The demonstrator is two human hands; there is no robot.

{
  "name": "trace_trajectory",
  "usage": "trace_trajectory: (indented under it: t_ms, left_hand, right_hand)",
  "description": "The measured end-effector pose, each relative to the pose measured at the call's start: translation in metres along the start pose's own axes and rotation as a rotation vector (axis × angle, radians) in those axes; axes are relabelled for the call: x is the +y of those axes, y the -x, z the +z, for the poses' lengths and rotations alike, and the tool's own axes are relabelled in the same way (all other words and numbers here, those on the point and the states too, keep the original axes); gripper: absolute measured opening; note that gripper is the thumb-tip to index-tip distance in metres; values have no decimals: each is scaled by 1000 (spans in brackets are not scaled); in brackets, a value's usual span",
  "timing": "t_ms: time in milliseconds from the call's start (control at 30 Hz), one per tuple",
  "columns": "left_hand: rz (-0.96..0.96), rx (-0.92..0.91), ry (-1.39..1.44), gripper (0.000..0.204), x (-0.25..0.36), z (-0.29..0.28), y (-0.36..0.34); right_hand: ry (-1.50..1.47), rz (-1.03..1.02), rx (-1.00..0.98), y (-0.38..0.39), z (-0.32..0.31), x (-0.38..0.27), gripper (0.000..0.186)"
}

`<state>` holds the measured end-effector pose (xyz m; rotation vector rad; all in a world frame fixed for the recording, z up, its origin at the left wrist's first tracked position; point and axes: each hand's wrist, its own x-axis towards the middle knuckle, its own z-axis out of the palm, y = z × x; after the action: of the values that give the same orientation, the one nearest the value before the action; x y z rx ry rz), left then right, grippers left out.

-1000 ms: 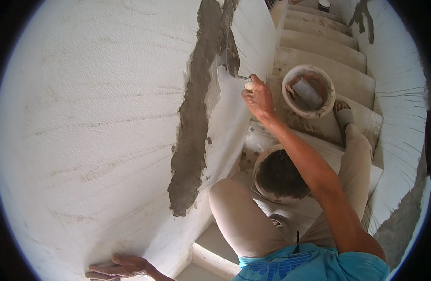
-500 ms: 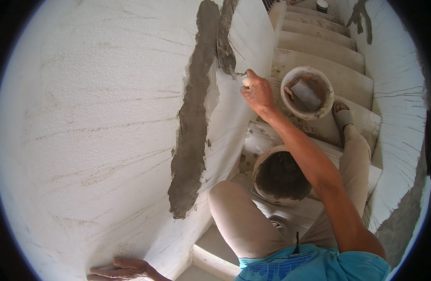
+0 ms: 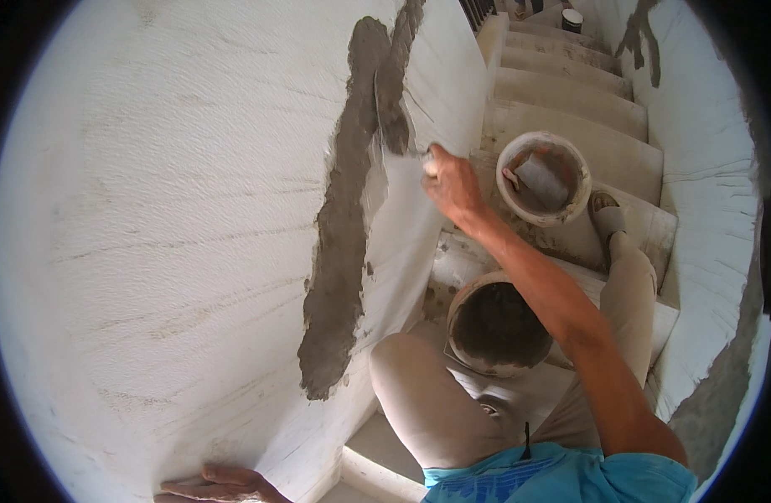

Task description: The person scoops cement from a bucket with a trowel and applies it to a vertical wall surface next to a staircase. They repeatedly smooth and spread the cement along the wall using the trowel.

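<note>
My right hand point(image 3: 454, 186) is closed around the handle of a trowel point(image 3: 393, 126). The trowel's mortar-smeared blade lies against the white wall point(image 3: 193, 184), over the upper part of a long grey strip of wet mortar point(image 3: 339, 243). A second grey band runs up beside that strip to the top of the view. Low on the same wall, my left hand point(image 3: 220, 484) rests flat with its fingers stretched out. Below my right forearm stands a bucket of dark mortar point(image 3: 499, 327), partly covered by the arm.
A second bucket point(image 3: 543, 180) on a higher step holds a grey block-like piece and some other thing. Stairs point(image 3: 574, 126) climb away between two walls. The right wall point(image 3: 708, 184) bears grey patches. A small pail point(image 3: 571, 21) and a person's legs point(image 3: 528, 7) show at the top.
My right hand has moved slightly down and left with the trowel, and the blade now sits closer over the mortar strip. The left hand stays on the wall.
</note>
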<state>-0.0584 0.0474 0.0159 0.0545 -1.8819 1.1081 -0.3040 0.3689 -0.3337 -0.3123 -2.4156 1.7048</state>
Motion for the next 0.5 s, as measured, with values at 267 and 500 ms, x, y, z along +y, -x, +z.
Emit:
trace_trajectory:
  t_ms: [267, 500]
  left_hand:
    - [20, -5, -6, 64, 4, -7, -6]
    - [37, -14, -21, 64, 3, -15, -12]
  right_hand:
    - [-75, -23, 128, -14, -7, -2, 23]
    - [37, -3, -112, 23, 4, -13, 31]
